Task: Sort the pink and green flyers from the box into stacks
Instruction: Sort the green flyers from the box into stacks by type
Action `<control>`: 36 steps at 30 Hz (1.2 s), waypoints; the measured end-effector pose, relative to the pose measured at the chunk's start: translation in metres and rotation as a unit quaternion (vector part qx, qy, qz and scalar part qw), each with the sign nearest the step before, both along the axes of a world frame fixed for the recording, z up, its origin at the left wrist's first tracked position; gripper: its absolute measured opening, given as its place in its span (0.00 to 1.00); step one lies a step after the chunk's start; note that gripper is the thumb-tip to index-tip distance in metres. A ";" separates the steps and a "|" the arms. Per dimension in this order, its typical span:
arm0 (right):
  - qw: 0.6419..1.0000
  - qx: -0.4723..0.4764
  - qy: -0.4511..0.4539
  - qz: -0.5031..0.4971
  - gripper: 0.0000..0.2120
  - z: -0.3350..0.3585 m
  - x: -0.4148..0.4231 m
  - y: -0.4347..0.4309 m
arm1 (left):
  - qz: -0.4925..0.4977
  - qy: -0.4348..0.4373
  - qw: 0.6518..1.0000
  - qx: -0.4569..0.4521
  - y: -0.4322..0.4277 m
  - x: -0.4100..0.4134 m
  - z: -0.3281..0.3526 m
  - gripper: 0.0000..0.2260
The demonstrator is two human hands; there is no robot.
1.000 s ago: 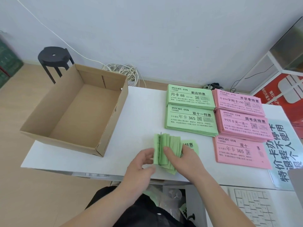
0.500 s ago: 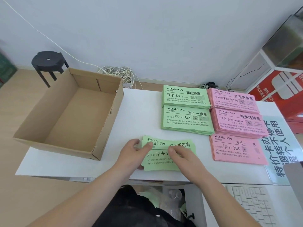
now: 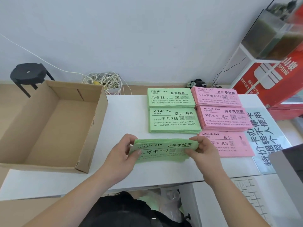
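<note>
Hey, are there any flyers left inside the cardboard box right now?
No, the cardboard box shows only its bare brown floor, while the green bundle sits between the left hand and right hand.

The box (image 3: pixel 49 126) lies left of the stacks (image 3: pixel 196 110) on the table (image 3: pixel 127 115).

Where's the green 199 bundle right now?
The green 199 bundle is front-centre on the white table, held between left hand and right hand, before the green 365 stack.
</note>
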State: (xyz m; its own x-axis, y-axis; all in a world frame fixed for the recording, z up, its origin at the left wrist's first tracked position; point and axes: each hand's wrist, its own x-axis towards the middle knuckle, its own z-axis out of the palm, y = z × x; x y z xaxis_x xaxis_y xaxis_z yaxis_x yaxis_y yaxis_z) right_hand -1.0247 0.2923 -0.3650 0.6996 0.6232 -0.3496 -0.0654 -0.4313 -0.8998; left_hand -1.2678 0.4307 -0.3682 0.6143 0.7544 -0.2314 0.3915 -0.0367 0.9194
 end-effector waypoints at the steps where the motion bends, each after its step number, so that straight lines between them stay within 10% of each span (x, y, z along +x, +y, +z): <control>1: 1.000 0.012 -0.015 -0.006 0.17 0.003 0.000 0.000 | 0.001 -0.001 1.000 0.005 -0.002 -0.001 0.002 0.09; 9: 0.998 0.053 0.034 -0.019 0.20 -0.011 -0.016 -0.006 | -0.004 0.104 0.987 0.124 -0.011 -0.004 -0.016 0.11; 21: 0.992 -0.004 0.062 -0.112 0.15 -0.018 -0.027 0.010 | 0.078 0.070 0.993 0.058 -0.037 0.022 -0.034 0.12; 28: 0.991 -0.107 -0.079 -0.013 0.08 0.004 0.007 0.018 | 0.038 0.109 0.993 0.023 -0.004 0.052 -0.023 0.08; 36: 0.950 -0.213 -0.218 0.072 0.27 -0.012 0.034 0.030 | 0.015 0.181 0.983 0.029 0.012 0.082 -0.030 0.19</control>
State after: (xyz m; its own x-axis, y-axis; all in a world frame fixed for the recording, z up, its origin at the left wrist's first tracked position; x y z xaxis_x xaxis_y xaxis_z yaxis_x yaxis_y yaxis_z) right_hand -0.9904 0.3219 -0.3767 0.7545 0.5901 -0.2872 0.3607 -0.7384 -0.5698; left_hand -1.1854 0.4428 -0.3985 0.4758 0.7896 -0.3875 0.6951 -0.0675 0.7158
